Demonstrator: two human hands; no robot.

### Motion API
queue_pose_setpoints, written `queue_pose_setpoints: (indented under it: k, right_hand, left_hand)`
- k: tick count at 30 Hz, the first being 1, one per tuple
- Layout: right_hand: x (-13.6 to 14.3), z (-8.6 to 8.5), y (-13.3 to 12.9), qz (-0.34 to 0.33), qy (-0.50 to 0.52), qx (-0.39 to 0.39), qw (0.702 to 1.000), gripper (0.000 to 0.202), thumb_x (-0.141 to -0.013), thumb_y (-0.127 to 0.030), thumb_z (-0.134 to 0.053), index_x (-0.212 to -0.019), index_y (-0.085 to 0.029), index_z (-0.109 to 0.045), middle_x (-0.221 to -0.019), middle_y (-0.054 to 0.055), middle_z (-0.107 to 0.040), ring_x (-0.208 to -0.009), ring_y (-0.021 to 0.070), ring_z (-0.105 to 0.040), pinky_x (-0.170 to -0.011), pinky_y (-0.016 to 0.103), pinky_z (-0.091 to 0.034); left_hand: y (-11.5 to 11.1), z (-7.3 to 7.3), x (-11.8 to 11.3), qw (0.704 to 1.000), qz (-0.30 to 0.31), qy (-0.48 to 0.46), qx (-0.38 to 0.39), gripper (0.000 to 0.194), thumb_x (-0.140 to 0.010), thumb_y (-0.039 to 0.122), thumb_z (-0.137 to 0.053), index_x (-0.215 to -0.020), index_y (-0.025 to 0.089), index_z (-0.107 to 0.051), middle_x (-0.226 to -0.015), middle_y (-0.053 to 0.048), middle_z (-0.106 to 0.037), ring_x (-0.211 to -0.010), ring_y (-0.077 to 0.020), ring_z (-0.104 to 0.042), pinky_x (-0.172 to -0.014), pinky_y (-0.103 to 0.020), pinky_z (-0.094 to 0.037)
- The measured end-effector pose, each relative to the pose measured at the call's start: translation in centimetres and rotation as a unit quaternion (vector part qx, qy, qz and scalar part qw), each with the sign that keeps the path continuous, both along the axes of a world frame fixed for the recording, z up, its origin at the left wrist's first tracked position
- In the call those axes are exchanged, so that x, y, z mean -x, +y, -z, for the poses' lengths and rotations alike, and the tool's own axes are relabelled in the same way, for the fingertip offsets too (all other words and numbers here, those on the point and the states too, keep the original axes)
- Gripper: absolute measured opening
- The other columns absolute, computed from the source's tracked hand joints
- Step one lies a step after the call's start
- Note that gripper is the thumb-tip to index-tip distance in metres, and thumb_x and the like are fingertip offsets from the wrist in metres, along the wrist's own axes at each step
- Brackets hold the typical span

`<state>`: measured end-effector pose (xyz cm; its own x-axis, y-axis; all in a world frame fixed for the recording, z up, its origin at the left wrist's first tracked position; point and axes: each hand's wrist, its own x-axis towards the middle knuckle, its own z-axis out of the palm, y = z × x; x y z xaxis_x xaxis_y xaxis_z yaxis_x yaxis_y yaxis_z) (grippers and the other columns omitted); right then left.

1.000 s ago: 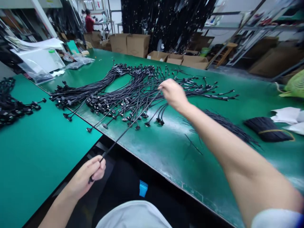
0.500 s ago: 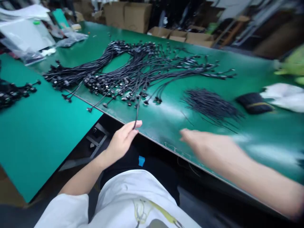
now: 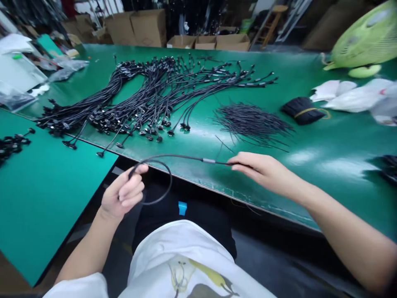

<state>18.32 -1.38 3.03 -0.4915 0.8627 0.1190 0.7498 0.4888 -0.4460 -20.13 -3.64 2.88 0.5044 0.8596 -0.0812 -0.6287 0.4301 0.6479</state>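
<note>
A thin black cable (image 3: 180, 156) with a grey sleeve on it stretches between my hands above the table's front edge. My left hand (image 3: 125, 192) is closed on one end, and the cable bends into a loop beside it. At the other end, my right hand (image 3: 256, 167) pinches the cable between thumb and fingers; that tip is hidden. Beyond my hands lies a large heap of black cables (image 3: 145, 97) with connectors on their ends. A pile of thin black ties (image 3: 252, 124) rests just past my right hand, with a couple lying loose nearby.
On the green table (image 3: 192, 182), a black bundle with a yellow band (image 3: 302, 111), white plastic bags (image 3: 356, 95) and a green fan (image 3: 366, 37) stand at the right. Cardboard boxes (image 3: 149, 27) are behind. A lower green surface (image 3: 46, 207) at left holds more cables.
One cable has come off the heap and is now held in both hands. My left hand moved left and curled; my right hand moved onto the cable's other end. The view turned right.
</note>
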Motion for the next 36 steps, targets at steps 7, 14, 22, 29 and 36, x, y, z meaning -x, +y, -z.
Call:
queue_pose_setpoints:
  k: [7,14,22,29,36]
  right_hand:
    - [5.0,2.2,-4.6,-0.092,-0.094,-0.192,0.973,0.030,-0.096,-0.018,-0.037,-0.078,-0.017,-0.061,-0.061,0.002,-0.056,-0.054,0.0131,-0.051,-0.054,0.026,-0.032]
    - [9.1,0.3,-4.3,-0.102,0.107,-0.068,0.987,0.025,-0.097,-0.027,-0.044,-0.079,-0.017,-0.059,-0.070,0.001,-0.061,-0.061,0.0107,-0.054,-0.058,0.023,-0.035]
    - [11.4,5.0,-1.8,0.162,0.462,0.169,0.855,0.026,-0.092,-0.040,-0.047,-0.080,-0.019,-0.056,-0.067,-0.002,-0.052,-0.057,0.0105,-0.046,-0.054,0.023,-0.038]
    - [12.4,6.0,-2.4,0.136,0.614,0.348,0.695,0.037,-0.082,-0.052,-0.064,-0.071,-0.018,-0.051,-0.059,-0.007,-0.036,-0.043,0.0037,-0.024,-0.038,0.018,-0.023]
    - [14.5,4.9,-4.3,0.171,0.589,0.199,0.764,0.041,-0.094,-0.056,-0.042,-0.086,-0.020,-0.059,-0.108,0.006,-0.055,-0.062,0.0077,-0.051,-0.047,0.021,-0.042]
  left_hand:
    - [1.0,0.7,-3.6,0.975,-0.136,0.158,-0.071,0.026,-0.091,0.031,-0.059,-0.110,0.015,-0.066,-0.062,0.003,-0.058,-0.051,-0.0054,-0.051,-0.055,-0.015,-0.047]
    - [-0.7,2.4,-8.3,0.836,0.077,0.400,-0.369,0.024,-0.095,0.032,-0.049,-0.095,0.016,-0.067,-0.100,-0.010,-0.069,-0.098,-0.0206,-0.063,-0.091,-0.032,-0.045]
    - [-0.7,3.3,-10.5,0.974,0.039,0.191,-0.113,0.043,-0.091,0.053,-0.049,-0.069,0.016,-0.052,-0.070,-0.005,-0.061,-0.076,-0.0201,-0.063,-0.080,-0.034,-0.047]
    - [-1.3,5.1,-11.7,0.982,-0.080,0.171,0.010,0.049,-0.086,0.061,-0.052,-0.064,0.019,-0.041,-0.058,0.006,-0.037,-0.056,-0.0101,-0.043,-0.076,-0.033,-0.047]
    - [-1.9,5.7,-10.7,0.944,0.033,0.308,-0.114,0.042,-0.089,0.057,-0.049,-0.089,0.015,-0.054,-0.076,-0.002,-0.055,-0.071,-0.0143,-0.053,-0.078,-0.033,-0.047]
